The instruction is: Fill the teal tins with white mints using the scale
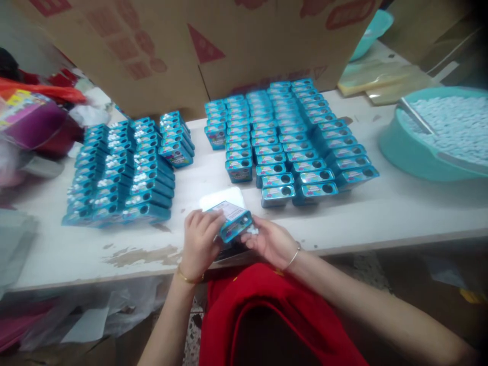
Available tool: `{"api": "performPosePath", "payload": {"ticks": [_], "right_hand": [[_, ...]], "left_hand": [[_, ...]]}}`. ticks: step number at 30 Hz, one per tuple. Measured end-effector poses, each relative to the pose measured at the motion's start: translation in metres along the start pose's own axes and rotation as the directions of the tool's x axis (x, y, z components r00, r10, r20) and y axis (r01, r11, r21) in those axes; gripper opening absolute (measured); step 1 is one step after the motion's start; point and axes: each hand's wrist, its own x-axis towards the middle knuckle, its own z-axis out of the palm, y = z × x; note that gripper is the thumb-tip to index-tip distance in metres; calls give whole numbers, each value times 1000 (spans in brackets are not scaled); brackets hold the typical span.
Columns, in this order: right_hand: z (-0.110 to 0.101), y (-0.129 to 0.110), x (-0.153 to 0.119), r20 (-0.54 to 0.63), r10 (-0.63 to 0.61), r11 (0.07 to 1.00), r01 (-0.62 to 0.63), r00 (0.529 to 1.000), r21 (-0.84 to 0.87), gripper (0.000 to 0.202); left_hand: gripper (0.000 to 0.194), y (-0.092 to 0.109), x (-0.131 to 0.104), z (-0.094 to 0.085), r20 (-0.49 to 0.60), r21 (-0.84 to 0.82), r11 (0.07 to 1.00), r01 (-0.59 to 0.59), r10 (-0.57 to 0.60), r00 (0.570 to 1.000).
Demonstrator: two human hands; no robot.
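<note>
My left hand (202, 239) is closed round a small blue box (235, 223), which is tilted with its holed end toward my right hand. Several small white pieces (252, 230) rest on the fingers of my right hand (270, 241), close beside that end of the box. Just behind the box is a white device with a flat top (223, 197), partly hidden by the box and my left hand. Rows of similar blue boxes stand at the left (147, 211), many with white pieces on top, and more rows (278, 193) stand at the centre right with dark round holes showing.
A large cardboard box (251, 46) rises behind the rows. At the right stands a turquoise basin (412, 157) full of white pieces, with a metal tool (417, 116) in it. Clear bags (400, 84) lie behind it. A purple bundle (41, 124) is at the left. The table edge (343, 244) runs near me.
</note>
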Motion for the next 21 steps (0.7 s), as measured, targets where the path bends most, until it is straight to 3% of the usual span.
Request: {"api": "performPosePath", "payload": {"ticks": [5,9,12,14,17,21], "right_hand": [[6,-4,-10,33,-5,1000,4,999,21,24],[8,-4,-9,37,-3,1000,2,999,13,23],[5,-4,-8,48,-2,1000,2,999,7,18],[1,-4,-9,31,-12,1000,12,999,-12,16],[-9,-6,-12,-17,-29,998,28,999,-60,18],[-27,-7,-16,-52,-52,996,48,997,-71,19]], "left_hand": [[42,5,2,-16,-97,55,997,-58,63,993],[43,-1,-5,-5,-59,-2,1000,5,-5,998],[42,-5,-12,7,-68,-115,986,124,-132,989],[38,-10,-14,14,-62,-217,946,243,-261,963],[38,-23,-15,24,-13,-348,836,423,-456,890],[40,-45,-17,38,95,-483,703,521,-550,830]]}}
